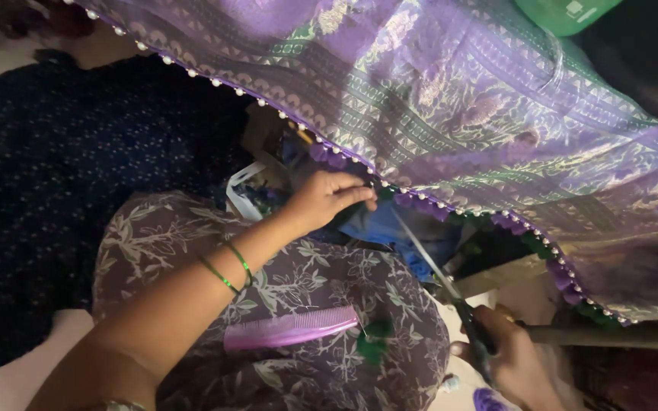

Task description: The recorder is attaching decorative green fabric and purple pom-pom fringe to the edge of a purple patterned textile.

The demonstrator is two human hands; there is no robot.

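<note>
Across the far and right part of the scene: purple patterned fabric (pixel 451 99), woven with green and pale motifs, draped slanting from far left to near right. Its lower edge carries a bead trim (pixel 283 114) of small white beads, with purple and green tassels toward the right.

Centre: left hand (pixel 327 199), fingers curled and pinching the beaded edge of the fabric. Two green bangles (pixel 230 270) sit on that wrist.

Near right: right hand (pixel 512 358), fingers closed around the dark handles of scissors (pixel 439 274). The long blades point up and left toward the fabric edge, tips just below the trim near the left hand; whether they touch the cloth cannot be told.

Near centre: floral-print garment (pixel 306 281), brown-purple with pale leaves, over the person's lap. On it lies a pink comb (pixel 291 327), teeth facing far, and just right of it a small green scrap (pixel 375 342).

Left: dark dotted cloth (pixel 47 175) spread on the floor.

Far right corner: green object (pixel 565 11), partly cut off.
</note>
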